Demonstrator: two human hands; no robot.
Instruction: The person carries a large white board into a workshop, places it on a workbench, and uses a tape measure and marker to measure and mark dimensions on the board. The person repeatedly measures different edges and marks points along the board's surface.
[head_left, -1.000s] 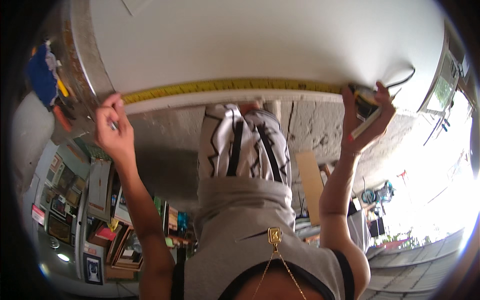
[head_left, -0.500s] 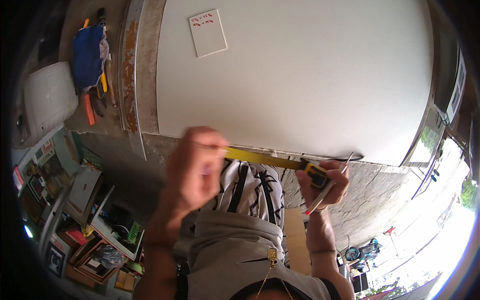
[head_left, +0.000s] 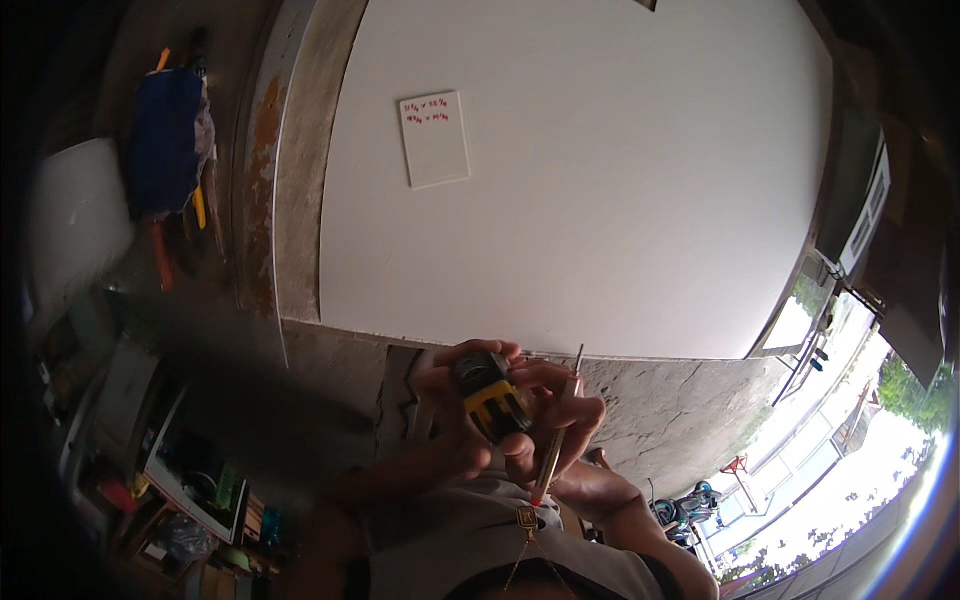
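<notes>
In front of my chest my two hands meet around a compact black and yellow tape measure [head_left: 495, 408]. My left hand [head_left: 440, 425] is closed on its left side, fingers curled over the top. Against its right side rest the thumb and fingers of my right hand [head_left: 572, 415]. That same hand grips a slim pen-like tool [head_left: 556, 440] with a thin metal tip pointing away and a red end toward me. No blade shows outside the case. Beyond my hands lies a large white sheet [head_left: 620, 200], its near edge just past my fingers.
A small white card [head_left: 436, 150] with red handwriting lies on the sheet. To the left are a blue cloth pouch [head_left: 165, 140] with tools and a pale plastic container [head_left: 80, 215]. Frames and boxes crowd the lower left. A cracked concrete edge [head_left: 660, 400] runs along the near side.
The yellow blade stretched between my hands has gone back into the case. My hands have come together, with the tape measure moved left and closer. The view has tilted.
</notes>
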